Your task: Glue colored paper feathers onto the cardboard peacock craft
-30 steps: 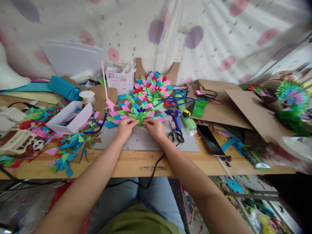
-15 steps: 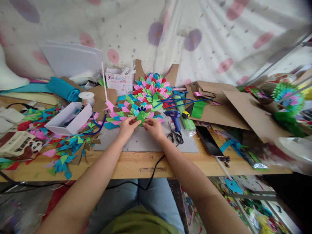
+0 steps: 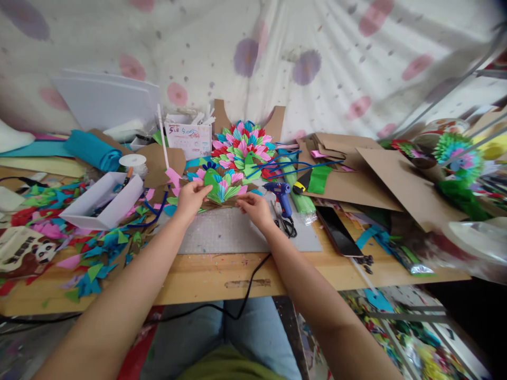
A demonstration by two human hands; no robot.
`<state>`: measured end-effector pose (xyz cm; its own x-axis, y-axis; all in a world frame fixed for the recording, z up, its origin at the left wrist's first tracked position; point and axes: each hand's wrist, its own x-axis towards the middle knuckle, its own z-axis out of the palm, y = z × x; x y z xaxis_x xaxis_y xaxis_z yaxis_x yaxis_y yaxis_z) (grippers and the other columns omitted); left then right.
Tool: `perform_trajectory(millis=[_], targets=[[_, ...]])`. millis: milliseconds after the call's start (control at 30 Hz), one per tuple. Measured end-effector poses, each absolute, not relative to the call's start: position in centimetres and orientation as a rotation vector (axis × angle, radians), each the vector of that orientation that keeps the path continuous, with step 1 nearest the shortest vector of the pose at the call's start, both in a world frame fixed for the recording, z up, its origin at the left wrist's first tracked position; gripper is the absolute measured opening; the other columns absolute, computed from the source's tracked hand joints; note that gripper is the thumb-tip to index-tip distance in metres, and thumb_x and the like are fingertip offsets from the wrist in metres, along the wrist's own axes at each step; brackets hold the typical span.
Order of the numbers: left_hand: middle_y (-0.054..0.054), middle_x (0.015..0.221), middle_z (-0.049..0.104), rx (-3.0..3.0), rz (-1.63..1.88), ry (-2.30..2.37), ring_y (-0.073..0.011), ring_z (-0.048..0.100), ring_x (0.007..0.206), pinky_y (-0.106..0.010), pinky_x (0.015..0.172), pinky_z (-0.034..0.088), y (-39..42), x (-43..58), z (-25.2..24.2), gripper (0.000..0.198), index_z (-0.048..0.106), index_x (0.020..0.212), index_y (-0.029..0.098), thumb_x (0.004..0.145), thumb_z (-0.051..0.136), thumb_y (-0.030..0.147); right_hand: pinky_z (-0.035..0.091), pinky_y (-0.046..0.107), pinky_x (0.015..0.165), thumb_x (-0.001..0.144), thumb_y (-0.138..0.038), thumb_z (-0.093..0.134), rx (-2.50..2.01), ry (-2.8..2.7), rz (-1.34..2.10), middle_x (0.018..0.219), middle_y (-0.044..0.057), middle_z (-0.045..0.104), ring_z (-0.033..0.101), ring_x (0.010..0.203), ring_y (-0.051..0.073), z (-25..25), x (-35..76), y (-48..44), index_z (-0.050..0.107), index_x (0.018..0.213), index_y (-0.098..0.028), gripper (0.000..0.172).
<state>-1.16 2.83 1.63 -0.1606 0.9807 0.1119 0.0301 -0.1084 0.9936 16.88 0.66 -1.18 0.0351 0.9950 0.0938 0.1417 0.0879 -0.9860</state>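
My left hand [image 3: 192, 199] is closed in a pinch on a green paper cutout [image 3: 213, 180] topped with a dark blue crest. Behind and beside that cutout spreads a fan of pleated paper feathers [image 3: 227, 189] in pink, blue, green and brown. My right hand [image 3: 255, 208] has its thumb and fingers together at the fan's lower right edge. Both hands are above a grey mat [image 3: 222, 235]. Just right of my right hand lies a blue glue gun [image 3: 280, 195], with scissors [image 3: 275, 211] beside it.
A second feathered paper piece [image 3: 243, 145] leans at the back against cardboard. On the left are a white box [image 3: 103, 203] and scattered paper scraps [image 3: 95, 258]. Rightward lie a phone [image 3: 338, 232] and cardboard sheets [image 3: 407, 184]. A black cable [image 3: 250, 285] crosses the table's front edge.
My left hand has shifted left with the green cutout, which now sits left of the fan's middle. My right hand has left the cutout and moved to the fan's lower edge.
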Motion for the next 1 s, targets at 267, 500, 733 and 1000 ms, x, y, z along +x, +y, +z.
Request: perform_trajectory(millis=[267,500,733,1000], targets=[[0.001,0.064,0.058,1.285,1.327,1.311,-0.0108,0.056,0.054,-0.020,0.044,0.041,2.3,-0.7,0.1,0.024,0.052,0.077,0.016,0.063,0.069,0.027,0.044,0.025,0.051,0.069,-0.027,0.060,-1.312,-1.368,1.029,0.062,0.001,0.066,0.055,0.049,0.011,-1.5,18.0,0.7,0.056,0.063,-0.019,0.010],[0.002,0.063,0.059,1.213,1.057,1.181,-0.0120,0.060,0.050,-0.024,0.044,0.049,0.5,0.3,0.6,0.026,0.048,0.075,0.016,0.065,0.070,0.023,0.042,0.024,0.052,0.074,-0.034,0.055,-1.321,-1.524,1.074,0.070,0.001,0.067,0.056,0.056,0.011,-0.8,17.6,-0.1,0.062,0.071,-0.019,0.017],[0.001,0.062,0.060,1.180,1.031,1.199,-0.0128,0.061,0.050,-0.024,0.043,0.048,0.5,0.8,-0.4,0.026,0.048,0.072,0.016,0.064,0.072,0.023,0.037,0.022,0.046,0.057,-0.037,0.070,-1.279,-1.434,1.070,0.058,-0.004,0.055,0.049,0.051,0.010,-1.5,16.5,0.0,0.043,0.066,-0.021,0.032],[-0.003,0.073,0.062,1.443,1.144,1.275,-0.0157,0.064,0.065,-0.027,0.056,0.049,1.4,-0.8,-0.3,0.022,0.053,0.081,0.018,0.071,0.064,0.034,0.034,0.022,0.043,0.059,-0.032,0.065,-1.310,-1.254,1.035,0.051,-0.008,0.045,0.042,0.045,0.008,-1.9,17.2,0.4,0.036,0.064,-0.023,0.031]])
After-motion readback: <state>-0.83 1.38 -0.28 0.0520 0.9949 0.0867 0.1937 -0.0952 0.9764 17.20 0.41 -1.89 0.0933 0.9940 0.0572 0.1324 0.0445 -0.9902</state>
